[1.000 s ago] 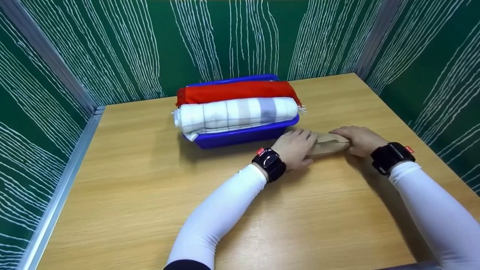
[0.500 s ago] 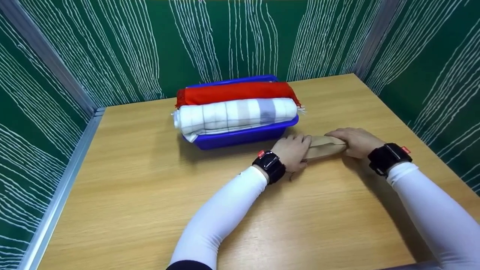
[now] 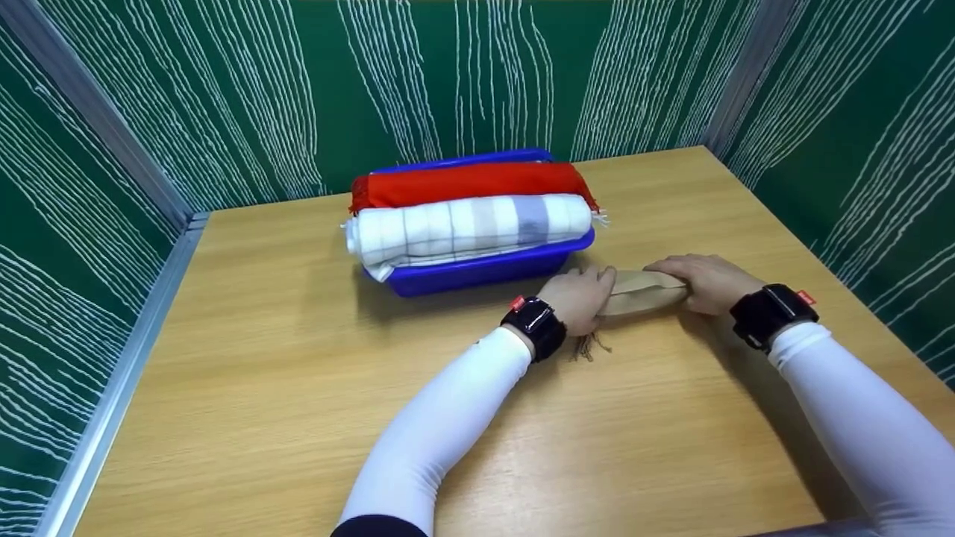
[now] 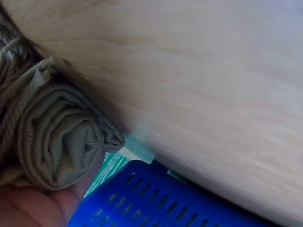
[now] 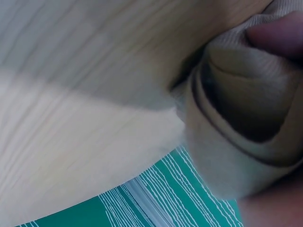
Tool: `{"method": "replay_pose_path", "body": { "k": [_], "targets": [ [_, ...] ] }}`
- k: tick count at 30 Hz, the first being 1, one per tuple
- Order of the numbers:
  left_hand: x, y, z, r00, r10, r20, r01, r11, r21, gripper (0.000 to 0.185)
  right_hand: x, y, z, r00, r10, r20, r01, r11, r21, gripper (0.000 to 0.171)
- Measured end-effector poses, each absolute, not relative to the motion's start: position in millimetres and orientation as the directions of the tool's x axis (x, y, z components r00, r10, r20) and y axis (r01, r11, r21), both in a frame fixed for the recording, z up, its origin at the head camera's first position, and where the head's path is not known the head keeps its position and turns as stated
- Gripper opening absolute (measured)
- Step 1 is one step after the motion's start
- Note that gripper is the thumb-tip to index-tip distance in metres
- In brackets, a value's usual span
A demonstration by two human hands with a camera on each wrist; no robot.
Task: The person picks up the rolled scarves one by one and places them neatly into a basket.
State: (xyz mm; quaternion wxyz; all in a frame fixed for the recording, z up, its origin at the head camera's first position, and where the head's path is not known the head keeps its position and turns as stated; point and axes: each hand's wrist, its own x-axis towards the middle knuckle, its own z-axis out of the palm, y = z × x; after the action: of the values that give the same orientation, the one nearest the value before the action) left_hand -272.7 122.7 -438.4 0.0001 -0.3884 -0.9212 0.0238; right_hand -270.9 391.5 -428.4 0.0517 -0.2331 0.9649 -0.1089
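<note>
A tan scarf (image 3: 638,293), rolled up, lies on the table between my two hands. My left hand (image 3: 578,298) grips its left end, where a brown fringe (image 3: 589,347) trails onto the wood. In the left wrist view the end of the tan scarf (image 4: 61,139) shows as a tight spiral of layers, with fingers against its underside. The other end is gripped by my right hand (image 3: 712,282). There the tan scarf (image 5: 236,137) shows looser folds in the right wrist view, with a fingertip pressing on top.
Behind my left hand stands a blue basket (image 3: 477,277) with slotted sides. Lying in it are a rolled red scarf (image 3: 477,183) and a rolled white checked scarf (image 3: 477,224), both overhanging its ends. Green walls with white lines enclose the wooden table (image 3: 298,388) at the back and sides.
Both hands have shifted slightly left and toward me with the tan scarf. More of its fringe shows below my left hand. The basket has stayed put.
</note>
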Motion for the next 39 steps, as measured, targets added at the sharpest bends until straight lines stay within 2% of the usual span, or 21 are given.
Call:
{"method": "replay_pose_path", "body": {
  "k": [10,14,25,39],
  "targets": [
    [-273,119,-428,-0.702,0.712,-0.02,0.712,0.7,-0.045,0.085,-273,388,-416,-0.886,-0.463,-0.031,-0.438,0.857,-0.272,0.068],
    [-274,118,-422,-0.709,0.705,-0.011,0.704,0.708,-0.064,0.088,-275,387,-409,-0.874,-0.485,0.005,-0.47,0.843,-0.263,0.066],
    [-270,115,-409,-0.715,0.7,-0.001,0.698,0.712,-0.077,0.086,-275,384,-393,-0.862,-0.505,0.036,-0.497,0.83,-0.252,0.074],
    [-265,110,-394,-0.725,0.689,0.011,0.687,0.724,-0.066,0.079,-274,380,-374,-0.829,-0.554,0.083,-0.557,0.801,-0.218,0.066]
  ]
}}
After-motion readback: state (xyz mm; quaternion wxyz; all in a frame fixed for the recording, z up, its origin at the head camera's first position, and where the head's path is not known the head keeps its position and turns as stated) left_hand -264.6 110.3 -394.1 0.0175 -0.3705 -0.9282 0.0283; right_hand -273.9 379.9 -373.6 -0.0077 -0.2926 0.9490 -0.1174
